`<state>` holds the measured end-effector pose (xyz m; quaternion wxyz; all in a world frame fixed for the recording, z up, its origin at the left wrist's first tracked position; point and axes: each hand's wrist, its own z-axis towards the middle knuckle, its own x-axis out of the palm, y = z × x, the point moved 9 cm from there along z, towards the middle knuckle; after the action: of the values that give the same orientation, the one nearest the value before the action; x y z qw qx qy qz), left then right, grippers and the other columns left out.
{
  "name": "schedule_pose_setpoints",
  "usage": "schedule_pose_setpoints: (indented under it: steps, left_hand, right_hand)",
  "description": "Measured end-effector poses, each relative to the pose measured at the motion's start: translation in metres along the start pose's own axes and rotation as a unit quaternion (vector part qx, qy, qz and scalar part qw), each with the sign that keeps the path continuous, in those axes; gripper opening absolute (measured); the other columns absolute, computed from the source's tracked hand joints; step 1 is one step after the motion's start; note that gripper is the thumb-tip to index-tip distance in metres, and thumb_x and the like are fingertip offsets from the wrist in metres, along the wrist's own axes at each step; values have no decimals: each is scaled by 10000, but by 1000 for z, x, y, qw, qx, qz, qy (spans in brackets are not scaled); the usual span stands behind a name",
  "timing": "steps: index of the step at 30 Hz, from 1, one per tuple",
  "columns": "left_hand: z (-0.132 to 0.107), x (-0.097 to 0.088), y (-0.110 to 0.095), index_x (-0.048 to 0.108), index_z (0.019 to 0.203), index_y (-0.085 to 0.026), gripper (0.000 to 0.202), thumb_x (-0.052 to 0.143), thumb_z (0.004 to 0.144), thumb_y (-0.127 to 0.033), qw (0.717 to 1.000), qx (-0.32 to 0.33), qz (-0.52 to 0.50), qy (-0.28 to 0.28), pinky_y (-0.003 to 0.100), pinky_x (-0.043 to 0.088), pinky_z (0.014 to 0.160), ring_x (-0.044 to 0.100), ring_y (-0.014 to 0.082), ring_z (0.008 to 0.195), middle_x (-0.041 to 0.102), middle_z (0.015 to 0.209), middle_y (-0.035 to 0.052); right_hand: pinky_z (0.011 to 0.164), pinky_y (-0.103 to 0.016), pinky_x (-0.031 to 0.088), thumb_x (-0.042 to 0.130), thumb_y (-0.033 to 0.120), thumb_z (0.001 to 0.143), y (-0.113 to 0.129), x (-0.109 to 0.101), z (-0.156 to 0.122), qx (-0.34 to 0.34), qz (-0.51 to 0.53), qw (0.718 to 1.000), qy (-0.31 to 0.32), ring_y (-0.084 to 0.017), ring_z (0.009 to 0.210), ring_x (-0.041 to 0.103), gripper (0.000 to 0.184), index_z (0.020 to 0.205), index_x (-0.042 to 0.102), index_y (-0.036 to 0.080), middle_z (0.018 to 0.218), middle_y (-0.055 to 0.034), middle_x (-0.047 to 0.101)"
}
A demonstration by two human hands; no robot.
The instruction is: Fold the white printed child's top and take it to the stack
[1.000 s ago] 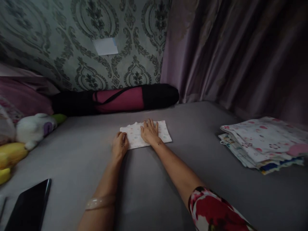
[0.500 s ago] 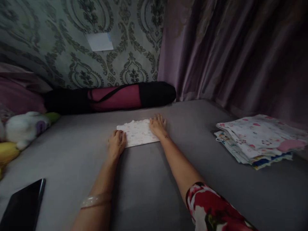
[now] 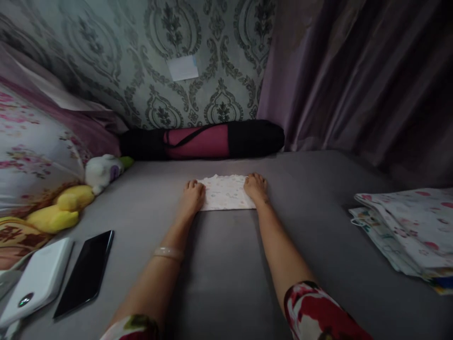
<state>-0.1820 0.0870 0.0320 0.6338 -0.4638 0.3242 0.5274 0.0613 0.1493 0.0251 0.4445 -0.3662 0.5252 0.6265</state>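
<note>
A white cloth (image 3: 225,193) with a small faint print lies folded into a flat strip on the grey bed sheet (image 3: 226,264). Its far edge is ruffled, while the near edge runs straight. My left hand (image 3: 193,196) grips the strip's left end, fingers curled and thumb side against the fabric. At the right end, my right hand (image 3: 256,189) has its fingers bent around the cloth's edge. Both palms face down, and the fingertips are partly hidden.
To the right is a stack of folded printed cloths (image 3: 406,231). A black and dark pink long bag (image 3: 198,141) lies along the wall. On the left are a black phone (image 3: 85,274), a white power bank (image 3: 38,278), yellow plush toys (image 3: 56,215) and a floral pillow (image 3: 31,146).
My view has turned left, bringing the power bank and pillow into sight. Both hands stay at the ends of the cloth; the right fingers look more curled than before.
</note>
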Motion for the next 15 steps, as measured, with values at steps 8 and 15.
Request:
schedule_pose_setpoints:
  steps: [8, 15]
  left_hand:
    - [67, 32, 16, 653, 1025, -154, 259, 586, 797, -259, 965, -5, 16, 260, 315, 505, 834, 652, 227, 932, 715, 1009, 108]
    - [93, 41, 20, 674, 1089, -187, 458, 696, 645, -297, 927, -6, 29, 374, 255, 497, 782, 659, 220, 973, 709, 1147, 88]
  right_hand:
    - [967, -372, 359, 436, 287, 958, -9, 0, 9, -10, 30, 1000, -2, -279, 1157, 519, 357, 1201, 656, 143, 1227, -158, 612]
    - [953, -364, 376, 488, 282, 941, -14, 4, 15, -9, 58, 998, -6, -274, 1157, 513, 295, 1164, 645, 169, 1214, -133, 611]
